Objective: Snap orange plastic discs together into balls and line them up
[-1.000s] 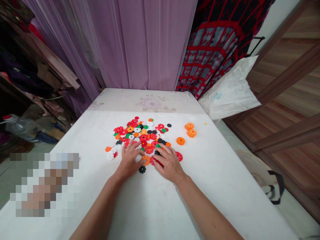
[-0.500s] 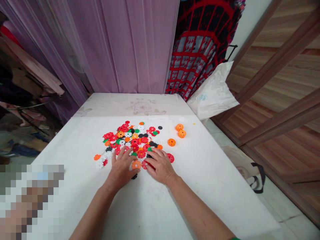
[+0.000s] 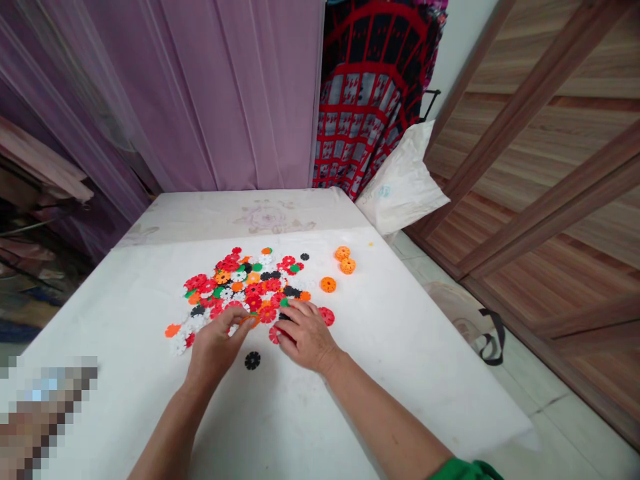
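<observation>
here, left hand (image 3: 213, 343) pinches one disc (image 3: 251, 321); three orange wheels (image 3: 328, 285) rightward

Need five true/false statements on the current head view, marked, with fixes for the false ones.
1. The left hand pinches an orange flower-shaped plastic disc. True.
2. The black notched round disc nearest the person is covered by the right hand. False: that black notched round disc lies uncovered on the white tablecloth, clear of the right hand.
3. Three orange round toothed pieces lie to the right of the multicoloured heap of notched plastic discs. True.
4. The pleated fabric curtain beyond the table is yellow. False: the pleated fabric curtain is purple.
5. A crumpled white bag is beyond the table's right edge. True.
</observation>
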Demonstrator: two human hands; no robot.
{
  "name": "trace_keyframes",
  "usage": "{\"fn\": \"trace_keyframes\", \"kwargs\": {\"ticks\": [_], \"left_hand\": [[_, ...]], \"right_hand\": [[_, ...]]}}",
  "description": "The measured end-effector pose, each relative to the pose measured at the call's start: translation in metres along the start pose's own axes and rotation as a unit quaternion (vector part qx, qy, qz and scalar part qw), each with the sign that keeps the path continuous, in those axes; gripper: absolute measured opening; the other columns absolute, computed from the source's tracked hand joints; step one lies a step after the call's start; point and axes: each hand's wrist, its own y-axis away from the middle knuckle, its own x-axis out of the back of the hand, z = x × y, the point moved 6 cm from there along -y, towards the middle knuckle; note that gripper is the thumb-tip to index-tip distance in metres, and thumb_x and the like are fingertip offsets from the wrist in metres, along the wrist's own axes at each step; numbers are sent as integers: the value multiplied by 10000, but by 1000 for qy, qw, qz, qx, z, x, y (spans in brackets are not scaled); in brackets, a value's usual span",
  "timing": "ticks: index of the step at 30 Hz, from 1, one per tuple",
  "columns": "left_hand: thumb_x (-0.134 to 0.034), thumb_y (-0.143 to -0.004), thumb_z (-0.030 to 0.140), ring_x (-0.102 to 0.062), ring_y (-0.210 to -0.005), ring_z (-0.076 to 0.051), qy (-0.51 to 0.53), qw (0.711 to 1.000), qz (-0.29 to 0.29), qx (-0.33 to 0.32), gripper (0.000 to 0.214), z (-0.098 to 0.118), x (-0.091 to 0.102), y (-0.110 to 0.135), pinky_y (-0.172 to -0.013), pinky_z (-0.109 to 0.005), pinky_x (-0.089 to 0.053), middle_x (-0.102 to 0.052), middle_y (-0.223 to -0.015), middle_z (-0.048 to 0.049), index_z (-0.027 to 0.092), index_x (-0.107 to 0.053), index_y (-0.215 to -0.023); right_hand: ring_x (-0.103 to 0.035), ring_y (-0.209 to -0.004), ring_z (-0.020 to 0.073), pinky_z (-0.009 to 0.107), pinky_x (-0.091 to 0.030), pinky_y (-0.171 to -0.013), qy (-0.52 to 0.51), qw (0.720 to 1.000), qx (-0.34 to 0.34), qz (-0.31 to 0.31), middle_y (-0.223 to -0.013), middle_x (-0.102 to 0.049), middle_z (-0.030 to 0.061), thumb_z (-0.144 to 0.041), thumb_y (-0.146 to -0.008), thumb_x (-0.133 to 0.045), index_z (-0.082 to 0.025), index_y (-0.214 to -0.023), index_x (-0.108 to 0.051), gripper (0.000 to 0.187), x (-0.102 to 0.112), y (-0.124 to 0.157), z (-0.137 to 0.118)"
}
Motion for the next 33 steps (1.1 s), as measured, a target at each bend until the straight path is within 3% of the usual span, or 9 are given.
{"fn": "trace_keyframes", "kwargs": {"ticks": [5, 8, 11, 13, 17, 21, 26, 33], "left_hand": [[-749, -606, 596, -571, -492, -123, 236, 960, -1, 152, 509, -3, -12, -16, -485, -246, -462, -641, -641, 22, 193, -643, -900], [-775, -567, 577, -509, -432, -79, 330, 919, 51, 210, 550, -7, -18, -24, -405, -206, -391, -617, -660, 34, 175, -631, -913], [-796, -548, 529, -471, -407, -63, 404, 876, 90, 248, 531, -16, -18, -23, -345, -165, -303, -555, -593, 61, 179, -623, -909], [-826, -529, 462, -474, -418, -66, 435, 858, 84, 259, 521, -21, -15, -20, -329, -146, -271, -525, -557, 72, 189, -627, -925], [-870, -479, 292, -581, -549, -90, 471, 835, 50, 280, 522, -31, -8, -11, -373, -132, -373, -611, -674, 41, 208, -640, -940], [-872, -470, 209, -589, -550, -92, 511, 802, 21, 309, 474, -34, -10, -6, -408, -138, -435, -606, -659, 37, 192, -651, -888], [-914, -432, 272, -576, -553, -99, 533, 781, -32, 323, 427, -27, -21, -4, -411, -152, -455, -616, -647, 12, 167, -654, -753], [-932, -405, 340, -585, -573, -104, 519, 786, -65, 330, 460, -25, -26, -5, -440, -160, -479, -633, -663, -6, 157, -679, -742]], "right_hand": [[-528, -1214, 277, 462, -409, -990, -1, 1000, -1, 2, -1186, -689, 60, -287, -871, -609, -256, -976, -727, 161, 1, 0, -1], [-563, -1178, 251, 441, -434, -974, -17, 1000, 8, 22, -1144, -711, 51, -290, -892, -578, -263, -957, -725, 163, 4, -2, -3], [-634, -1076, 206, 401, -470, -953, -63, 993, -1, 96, -1047, -748, 29, -254, -908, -533, -261, -932, -722, 190, 16, -3, 3], [-674, -988, 187, 373, -502, -915, -91, 981, -41, 168, -969, -763, 24, -221, -912, -511, -250, -922, -717, 208, 28, -2, 16], [-698, -795, 175, 329, -549, -768, -97, 951, -131, 263, -825, -758, 38, -205, -920, -490, -230, -878, -705, 221, 51, 6, 44], [-657, -624, 143, 277, -518, -629, -87, 962, -92, 244, -708, -729, 24, -186, -912, -504, -215, -866, -696, 200, 53, 8, 35], [-551, -456, 103, 249, -444, -523, -98, 977, -5, 191, -575, -667, -14, -195, -909, -494, -202, -876, -681, 191, 36, 3, 7], [-566, -472, 104, 243, -450, -533, -93, 980, -30, 172, -599, -686, -3, -200, -929, -472, -202, -890, -680, 212, 34, 1, 15]]}}
